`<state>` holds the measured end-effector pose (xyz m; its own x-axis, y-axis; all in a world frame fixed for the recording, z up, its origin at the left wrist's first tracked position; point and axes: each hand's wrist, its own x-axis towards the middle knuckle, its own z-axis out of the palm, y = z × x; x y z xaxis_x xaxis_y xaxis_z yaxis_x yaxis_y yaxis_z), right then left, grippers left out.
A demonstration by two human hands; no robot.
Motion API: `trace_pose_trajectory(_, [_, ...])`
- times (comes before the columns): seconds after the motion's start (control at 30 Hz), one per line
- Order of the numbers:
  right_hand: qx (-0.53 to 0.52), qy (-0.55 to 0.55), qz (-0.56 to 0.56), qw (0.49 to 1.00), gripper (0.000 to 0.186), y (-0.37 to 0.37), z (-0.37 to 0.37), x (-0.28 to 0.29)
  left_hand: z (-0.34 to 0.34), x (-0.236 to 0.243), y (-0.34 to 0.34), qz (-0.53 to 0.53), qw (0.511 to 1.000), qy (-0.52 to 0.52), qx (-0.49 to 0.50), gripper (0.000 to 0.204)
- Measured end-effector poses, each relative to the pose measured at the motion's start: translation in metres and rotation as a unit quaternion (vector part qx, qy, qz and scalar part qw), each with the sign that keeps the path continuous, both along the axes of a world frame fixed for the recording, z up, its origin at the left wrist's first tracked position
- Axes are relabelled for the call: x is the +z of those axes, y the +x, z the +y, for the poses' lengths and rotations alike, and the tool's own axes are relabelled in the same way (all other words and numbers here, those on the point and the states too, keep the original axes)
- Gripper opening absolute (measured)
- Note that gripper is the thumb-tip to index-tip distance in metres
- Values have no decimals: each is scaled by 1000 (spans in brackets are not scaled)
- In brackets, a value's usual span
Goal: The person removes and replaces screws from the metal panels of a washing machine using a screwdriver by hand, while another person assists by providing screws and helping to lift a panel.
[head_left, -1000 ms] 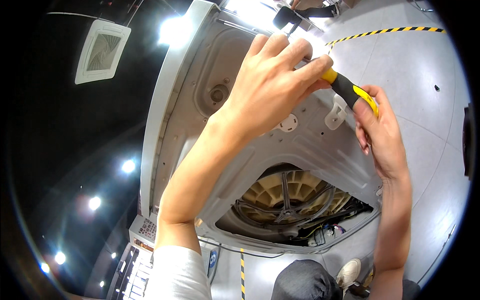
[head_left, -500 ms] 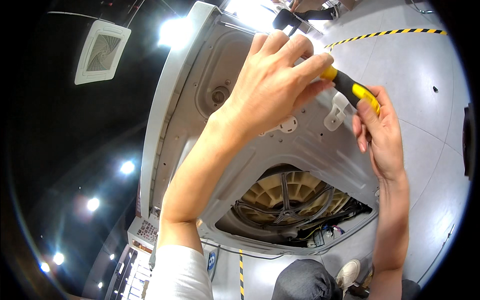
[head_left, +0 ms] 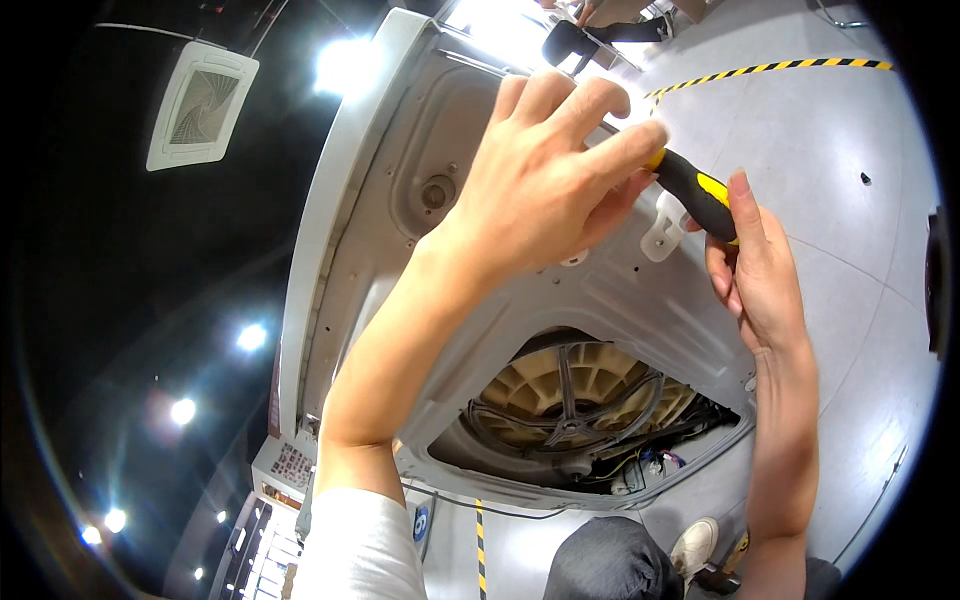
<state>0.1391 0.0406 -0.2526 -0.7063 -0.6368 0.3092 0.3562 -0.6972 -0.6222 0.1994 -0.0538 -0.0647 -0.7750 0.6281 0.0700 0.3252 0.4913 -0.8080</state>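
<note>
A screwdriver [head_left: 695,193] with a black and yellow handle slants across the upper right of the grey metal back panel of a washing machine [head_left: 520,285]. My left hand [head_left: 560,165] pinches its front end between thumb and forefinger, the other fingers curled above. The blade is hidden behind that hand. My right hand [head_left: 757,255] is closed round the butt of the handle, its thumb lying along the side. Just below the handle a white plastic bracket [head_left: 662,232] sits on the panel.
An opening low in the panel shows a belt pulley [head_left: 570,425] before a tan ribbed drum, with loose wires [head_left: 650,465] at its lower right. Black-and-yellow tape [head_left: 780,68] marks the floor. A person's legs [head_left: 630,30] show at the top. My knee [head_left: 610,560] is below.
The screwdriver handle has turned, and its yellow patch now faces another way. My right thumb has shifted upward along the handle. My left hand has moved slightly down.
</note>
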Motion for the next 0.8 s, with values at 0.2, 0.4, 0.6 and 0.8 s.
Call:
trace_pose_trajectory(0.2, [-81, -49, -2, 995, 40, 6, -8, -1, -3, 2, -2, -9, 999, -23, 36, 31])
trace_pose_trajectory(0.4, [22, -37, -26, 999, 44, 1, -3, 2, 5, -2, 0, 4, 999, 9, 34, 27])
trace_pose_trajectory(0.6, [12, -63, -83, 995, 56, 3, -3, 5, 1, 5, -5, -42, 997, 25, 58, 23])
trace_pose_trajectory(0.8, [19, -104, -22, 994, 56, 1, -9, -8, 0, 6, -6, -49, 995, 74, 36, 20])
